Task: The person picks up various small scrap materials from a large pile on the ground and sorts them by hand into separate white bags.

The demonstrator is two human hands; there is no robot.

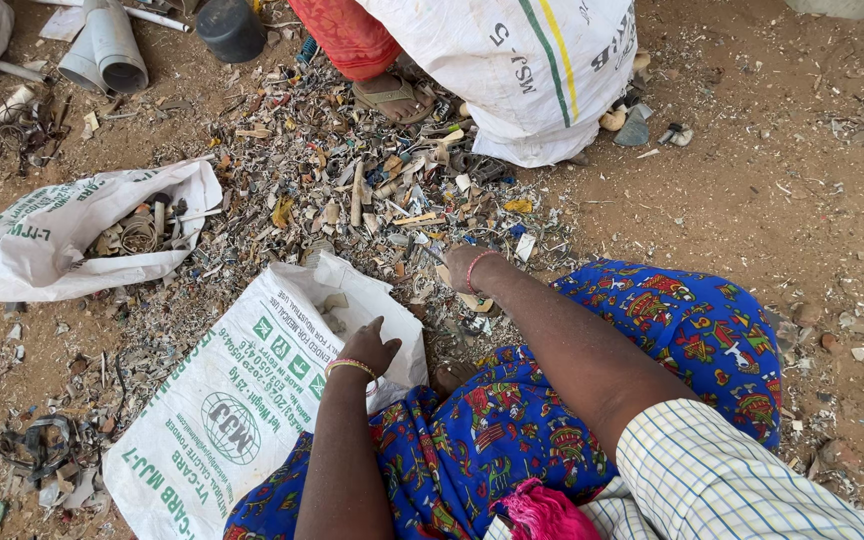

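While I sit on the dusty brown ground, my left hand rests with loosely curled, empty fingers at the mouth of a white woven sack just in front of me. My right hand reaches into a heap of scrap, brittle shards and strips of plastic; I cannot tell whether its fingers grip anything.
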